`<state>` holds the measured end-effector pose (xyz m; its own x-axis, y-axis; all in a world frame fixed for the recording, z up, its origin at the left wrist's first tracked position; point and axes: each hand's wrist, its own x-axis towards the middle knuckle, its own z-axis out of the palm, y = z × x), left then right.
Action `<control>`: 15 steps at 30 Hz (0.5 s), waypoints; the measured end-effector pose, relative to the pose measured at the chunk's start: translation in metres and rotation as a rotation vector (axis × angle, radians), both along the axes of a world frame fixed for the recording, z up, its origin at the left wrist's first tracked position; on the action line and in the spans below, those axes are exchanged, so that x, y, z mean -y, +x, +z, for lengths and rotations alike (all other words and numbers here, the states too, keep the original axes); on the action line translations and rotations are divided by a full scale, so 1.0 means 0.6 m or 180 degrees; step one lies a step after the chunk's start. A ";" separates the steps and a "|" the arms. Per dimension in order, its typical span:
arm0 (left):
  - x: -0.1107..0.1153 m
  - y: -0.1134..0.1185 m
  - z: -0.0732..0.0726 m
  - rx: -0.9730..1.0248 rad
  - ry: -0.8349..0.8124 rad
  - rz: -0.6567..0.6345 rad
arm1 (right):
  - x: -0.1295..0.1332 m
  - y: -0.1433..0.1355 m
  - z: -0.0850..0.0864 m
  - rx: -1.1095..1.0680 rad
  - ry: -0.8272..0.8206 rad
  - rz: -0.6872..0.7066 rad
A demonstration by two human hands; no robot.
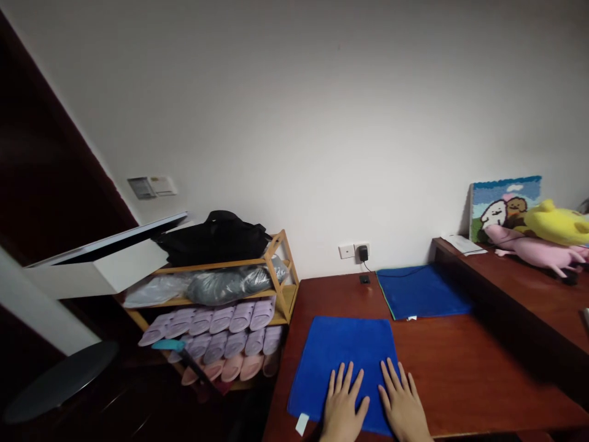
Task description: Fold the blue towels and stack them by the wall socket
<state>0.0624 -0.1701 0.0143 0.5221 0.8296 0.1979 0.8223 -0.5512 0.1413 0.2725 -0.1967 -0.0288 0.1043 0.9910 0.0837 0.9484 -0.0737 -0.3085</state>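
Observation:
A blue cloth lies spread flat on the reddish-brown table, with a white tag at its lower left corner. My left hand rests palm down on the lower middle of this cloth, fingers spread. To its right, my right hand also lies flat with fingers apart, across the cloth's right edge. Neither hand holds anything. A second blue cloth, with a green edge and a small white tag, lies farther back against the wall.
Left of the table stands a wooden rack with slippers, plastic-wrapped items, a black bag and a white box. A plugged-in adapter is on the wall. Plush toys and a picture occupy the raised surface at right.

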 end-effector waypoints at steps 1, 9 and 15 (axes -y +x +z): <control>0.003 0.007 -0.006 -0.0009 -0.0057 0.0043 | 0.000 0.008 0.003 0.0003 0.0007 0.0049; 0.031 0.060 -0.021 0.0115 -0.0589 0.0664 | -0.010 0.084 0.024 -0.0218 -0.0201 0.0611; -0.011 0.038 0.021 0.0127 -0.0330 0.0107 | -0.103 0.080 0.064 -0.0134 -0.0120 0.0193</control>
<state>0.0853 -0.1636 0.0270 0.4869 0.8637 0.1302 0.8328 -0.5041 0.2290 0.3204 -0.1349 0.0095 0.0466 0.9980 0.0431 0.9376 -0.0288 -0.3464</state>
